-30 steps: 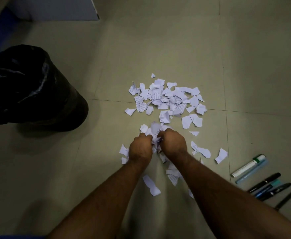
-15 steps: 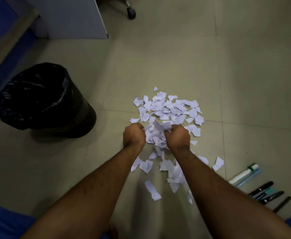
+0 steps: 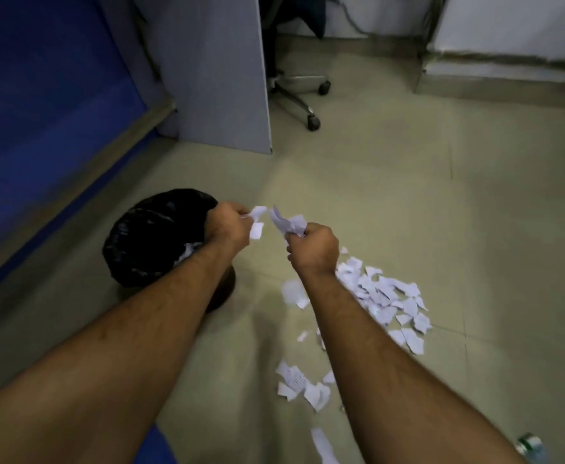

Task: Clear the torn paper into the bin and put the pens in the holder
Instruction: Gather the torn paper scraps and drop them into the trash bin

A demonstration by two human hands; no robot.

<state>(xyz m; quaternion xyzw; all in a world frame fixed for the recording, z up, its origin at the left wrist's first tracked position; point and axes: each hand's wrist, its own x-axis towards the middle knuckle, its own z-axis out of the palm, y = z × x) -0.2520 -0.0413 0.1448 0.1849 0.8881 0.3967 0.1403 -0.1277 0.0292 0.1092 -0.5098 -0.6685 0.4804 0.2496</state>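
Observation:
A round bin lined with a black bag stands on the floor at left centre, with a few white scraps inside. My left hand is closed on torn paper scraps at the bin's right rim. My right hand is closed on another bunch of scraps, held in the air just right of the bin. Several white torn pieces still lie in a pile on the floor to the right, and a smaller cluster lies nearer me. One white marker tip shows at the bottom right edge; no holder is in view.
A blue wall runs along the left. A grey desk panel stands behind the bin, with an office chair's wheeled base beside it. A low wall ledge is at the back right.
Both hands rose from the floor pile with fistfuls of scraps and swung left toward the bin. The view tilted up and left, so the pens slid almost out of frame.

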